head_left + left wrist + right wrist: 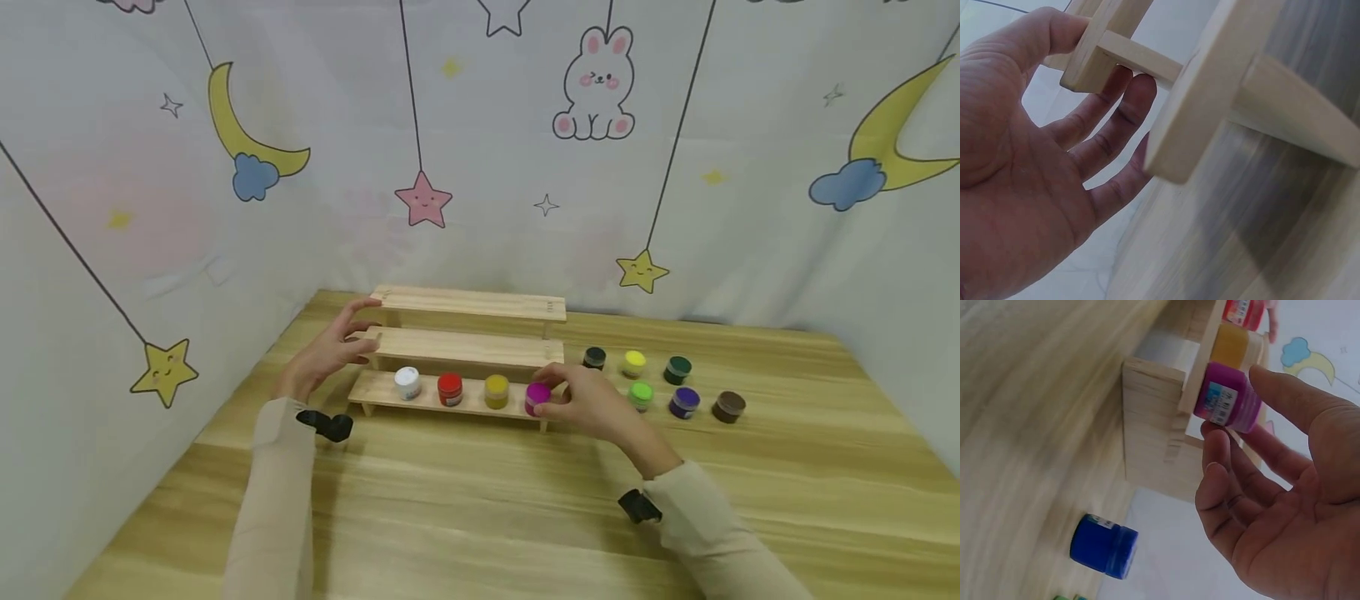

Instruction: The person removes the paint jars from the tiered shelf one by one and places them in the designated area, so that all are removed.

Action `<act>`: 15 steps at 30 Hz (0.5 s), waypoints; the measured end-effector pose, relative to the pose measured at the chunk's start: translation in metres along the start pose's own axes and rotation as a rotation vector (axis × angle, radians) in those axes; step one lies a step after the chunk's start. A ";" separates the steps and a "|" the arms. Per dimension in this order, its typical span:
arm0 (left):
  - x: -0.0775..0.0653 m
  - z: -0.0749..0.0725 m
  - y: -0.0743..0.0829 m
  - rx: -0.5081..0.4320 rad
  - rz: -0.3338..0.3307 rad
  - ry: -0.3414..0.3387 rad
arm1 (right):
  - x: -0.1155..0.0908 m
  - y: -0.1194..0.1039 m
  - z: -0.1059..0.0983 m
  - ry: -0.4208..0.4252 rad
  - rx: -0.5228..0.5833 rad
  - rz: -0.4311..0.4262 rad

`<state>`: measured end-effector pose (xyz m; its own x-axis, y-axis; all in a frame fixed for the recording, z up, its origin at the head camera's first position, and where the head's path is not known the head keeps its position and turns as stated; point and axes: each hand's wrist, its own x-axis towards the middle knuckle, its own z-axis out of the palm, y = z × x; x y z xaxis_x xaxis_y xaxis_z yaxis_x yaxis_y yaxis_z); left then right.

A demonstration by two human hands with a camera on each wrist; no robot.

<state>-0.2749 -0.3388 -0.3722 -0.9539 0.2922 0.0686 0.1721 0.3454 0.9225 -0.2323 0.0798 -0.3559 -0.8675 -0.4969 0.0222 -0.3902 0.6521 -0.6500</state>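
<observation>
A three-tier wooden display rack point(465, 346) stands on the table. At its left end is my left hand point(330, 350), thumb and curled fingers around the board ends; the left wrist view shows that hand point(1041, 150) with a board between thumb and fingers. My right hand point(592, 400) pinches a magenta paint jar point(537, 398) at the right end of the lowest tier. In the right wrist view, the thumb is at the lid of this jar point(1229, 397) and fingertips at its side. Left of it on that tier stand a yellow jar point(496, 392), a red jar point(450, 389) and a white jar point(407, 382).
On the table right of the rack stand several more jars: black point(594, 358), bright yellow point(633, 362), dark green point(678, 369), light green point(641, 395), blue-violet point(684, 402) and brown point(728, 407). A printed curtain point(495, 250) hangs behind the table.
</observation>
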 end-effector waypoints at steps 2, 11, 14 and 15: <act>-0.001 0.000 -0.001 -0.006 0.007 0.002 | 0.001 -0.001 0.002 0.001 0.008 0.008; -0.005 0.003 -0.002 -0.002 0.018 0.004 | -0.002 0.000 0.003 0.019 0.038 0.027; -0.002 0.004 -0.001 -0.004 0.026 0.000 | -0.007 0.001 -0.002 0.053 0.007 0.017; -0.001 0.004 0.000 -0.004 0.028 -0.001 | -0.009 0.002 -0.005 0.066 0.001 0.013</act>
<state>-0.2726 -0.3358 -0.3734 -0.9485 0.3025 0.0936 0.1973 0.3333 0.9219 -0.2265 0.0886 -0.3539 -0.8909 -0.4496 0.0642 -0.3787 0.6573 -0.6516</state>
